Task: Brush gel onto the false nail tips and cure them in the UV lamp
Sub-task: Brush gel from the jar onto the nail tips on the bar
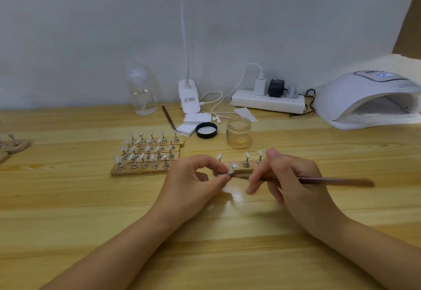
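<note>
While the left hand (196,175) pinched one small metal stand with a false nail tip (232,168) between thumb and fingers, the right hand (287,175) gripped a brush (330,180) pen-fashion, its working end brought up to that tip. The stand was held clear of the wooden surface (91,210), just in front of a short wooden strip (245,171); this was judged to be so the tip could be turned toward the bristles and coated evenly. Whether the bristles touched the tip could not be told, as that spot was blurred.

Three further tips stood on stands on the strip behind the hands, one (219,157) at its left and two (246,155) toward its right. A larger rack of tips (145,153) lay to the left, near but apart from the strip. An open glass jar (238,132) stood just behind the strip, within short reach for reloading the brush, with its black lid (206,130) set beside it. The UV lamp (369,98) sat at the far right of the surface, well apart from the hands, its opening facing the person; no tips were visible inside it.

The step in hand was assessed as gel application, with curing not yet begun.
</note>
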### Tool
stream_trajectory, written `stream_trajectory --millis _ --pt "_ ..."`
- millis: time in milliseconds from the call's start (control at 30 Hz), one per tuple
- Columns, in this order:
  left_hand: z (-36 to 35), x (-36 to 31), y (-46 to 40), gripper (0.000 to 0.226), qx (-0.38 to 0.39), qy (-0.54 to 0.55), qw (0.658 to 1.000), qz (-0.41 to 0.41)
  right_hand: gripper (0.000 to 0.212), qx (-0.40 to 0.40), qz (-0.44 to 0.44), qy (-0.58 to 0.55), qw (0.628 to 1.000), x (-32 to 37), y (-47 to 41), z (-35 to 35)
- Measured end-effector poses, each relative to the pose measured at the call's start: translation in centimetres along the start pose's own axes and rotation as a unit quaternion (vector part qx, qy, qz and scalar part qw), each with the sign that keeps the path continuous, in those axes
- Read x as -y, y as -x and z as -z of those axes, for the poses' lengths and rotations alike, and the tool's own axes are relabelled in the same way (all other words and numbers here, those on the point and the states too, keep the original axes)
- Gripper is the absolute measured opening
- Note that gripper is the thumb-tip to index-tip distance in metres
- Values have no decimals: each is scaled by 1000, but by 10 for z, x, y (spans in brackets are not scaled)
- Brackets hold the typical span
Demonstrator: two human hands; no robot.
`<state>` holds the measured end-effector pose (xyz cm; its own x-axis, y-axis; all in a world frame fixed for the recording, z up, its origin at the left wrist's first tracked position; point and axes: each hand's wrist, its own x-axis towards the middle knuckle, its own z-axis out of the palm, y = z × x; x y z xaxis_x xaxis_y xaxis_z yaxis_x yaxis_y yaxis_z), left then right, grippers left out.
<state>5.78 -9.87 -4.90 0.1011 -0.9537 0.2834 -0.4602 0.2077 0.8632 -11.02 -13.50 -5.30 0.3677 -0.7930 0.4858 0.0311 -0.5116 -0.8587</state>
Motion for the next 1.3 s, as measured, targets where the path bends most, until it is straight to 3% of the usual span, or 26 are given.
stream_trajectory --millis 133,300,400,867,1300 --pt "1 -1 1 13 0 -3 1000 -1 45 -37 3 -14 999 1 0 2" --pt "0 0 0 11 -2 -1 1000 7 49 -16 -31 -21 999 1 0 1" --pt "0 -1 -1 11 -1 0 1000 10 44 -52 -4 -19 998 0 0 3" --pt "-1 -2 -1 19 -23 8 1000 5 42 3 -15 -10 1000 -2 0 0" --pt "-1 -1 -1 21 -17 16 1000 1 42 -10 -2 30 1000 -2 -1 1"
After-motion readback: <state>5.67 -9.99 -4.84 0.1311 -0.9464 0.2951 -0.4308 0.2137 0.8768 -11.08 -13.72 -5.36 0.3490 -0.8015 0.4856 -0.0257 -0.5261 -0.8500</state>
